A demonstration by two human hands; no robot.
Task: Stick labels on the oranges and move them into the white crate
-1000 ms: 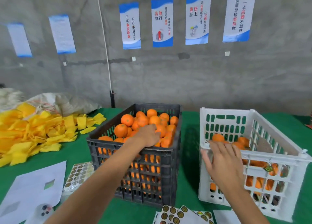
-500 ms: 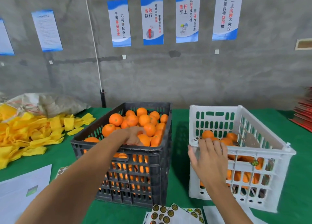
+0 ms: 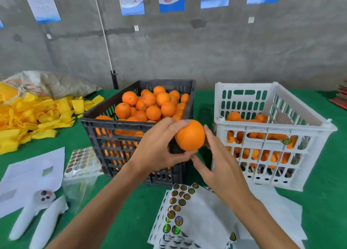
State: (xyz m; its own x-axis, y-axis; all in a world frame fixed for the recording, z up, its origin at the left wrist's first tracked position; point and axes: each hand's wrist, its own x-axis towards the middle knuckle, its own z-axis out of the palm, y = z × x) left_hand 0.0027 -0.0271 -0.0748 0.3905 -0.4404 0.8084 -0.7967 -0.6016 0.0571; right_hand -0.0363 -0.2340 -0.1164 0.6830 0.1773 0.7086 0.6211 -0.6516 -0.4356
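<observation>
My left hand [image 3: 155, 147] holds one orange [image 3: 190, 136] in the air between the two crates, fingers over its top and thumb beneath it. My right hand [image 3: 219, 162] is spread open just to the right of the orange, fingertips close to or touching it. The black crate [image 3: 116, 136] behind my left hand is heaped with oranges [image 3: 150, 106]. The white crate [image 3: 272, 134] on the right holds several oranges, one with a round label [image 3: 287, 141] showing through its slats. Sheets of round labels [image 3: 178, 207] lie on the green table under my right forearm.
A pile of yellow foam sleeves [image 3: 32, 115] and a grey sack [image 3: 50, 83] lie at the left. Papers [image 3: 32, 175], a bagged label sheet [image 3: 80, 160] and a white glove [image 3: 37, 216] sit front left. A concrete wall with posters stands behind.
My left hand has lifted an orange out of the black crate and brought it toward me. My right hand has left the white crate's rim and moved to the orange.
</observation>
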